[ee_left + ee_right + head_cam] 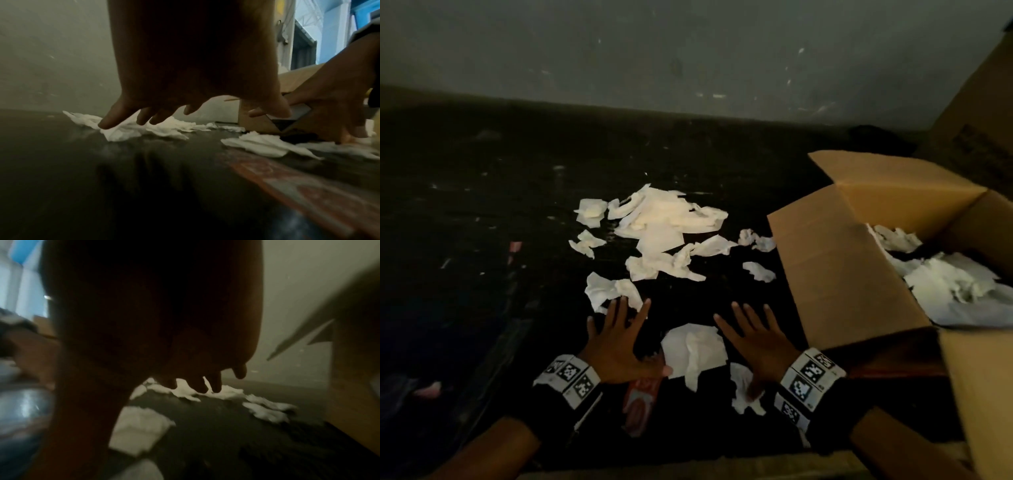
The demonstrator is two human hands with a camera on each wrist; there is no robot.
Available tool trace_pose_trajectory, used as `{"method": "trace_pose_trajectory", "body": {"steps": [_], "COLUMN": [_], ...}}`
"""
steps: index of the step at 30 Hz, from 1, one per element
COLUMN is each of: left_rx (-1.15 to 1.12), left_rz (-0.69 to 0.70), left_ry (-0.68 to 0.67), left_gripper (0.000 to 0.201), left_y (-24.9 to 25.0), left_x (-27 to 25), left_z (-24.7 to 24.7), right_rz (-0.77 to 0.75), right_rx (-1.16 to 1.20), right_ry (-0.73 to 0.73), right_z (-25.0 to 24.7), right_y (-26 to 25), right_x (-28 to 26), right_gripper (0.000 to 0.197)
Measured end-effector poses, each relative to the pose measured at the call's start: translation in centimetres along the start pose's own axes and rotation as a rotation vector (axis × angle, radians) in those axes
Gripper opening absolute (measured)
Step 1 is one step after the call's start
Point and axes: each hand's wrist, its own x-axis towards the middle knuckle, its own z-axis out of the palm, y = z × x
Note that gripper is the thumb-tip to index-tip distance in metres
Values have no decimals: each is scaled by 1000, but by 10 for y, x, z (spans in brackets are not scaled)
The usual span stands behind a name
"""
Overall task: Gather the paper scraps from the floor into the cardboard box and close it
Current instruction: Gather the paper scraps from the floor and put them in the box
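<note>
1. We see the cardboard box [859,270] open on the right, flaps up, some white scraps [955,284] already lying inside.
2. Plenty left: the main pile of paper scraps [664,222] sits on the dark floor [482,205] ahead, with loose pieces near both hands.
3. Left hand [616,342] is flat, fingers spread, holding nothing, fingertips at a crumpled scrap [613,291].
4. Right hand [756,339] is spread too, empty, beside a flat scrap [695,346].
5. We judge roughly partway; closing not started.

Red wrapper [641,401] on dark floor [482,212], grey wall [619,51]
</note>
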Motion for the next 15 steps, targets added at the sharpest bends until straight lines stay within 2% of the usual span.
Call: {"method": "trace_pose_trajectory", "body": {"steps": [3, 6, 9, 12, 15], "left_rx": [-17, 18, 40, 56, 30], "left_rz": [18, 35, 36, 36, 35], "left_ry": [-35, -13, 14, 25, 70], "left_gripper": [126, 131, 138, 143, 120], "left_y": [4, 8, 7, 2, -8], "left_x": [7, 17, 23, 25, 27], "left_z": [9, 14, 14, 7, -9], "right_rz": [50, 21, 3, 1, -8], "right_rx": [89, 254, 377, 406, 366], "right_ry": [-10, -4, 57, 105, 164], "right_z": [16, 19, 17, 9, -7], "right_y": [3, 7, 5, -7, -23], "right_x": [7, 18, 36, 62, 92], "right_gripper": [131, 124, 113, 100, 89]}}
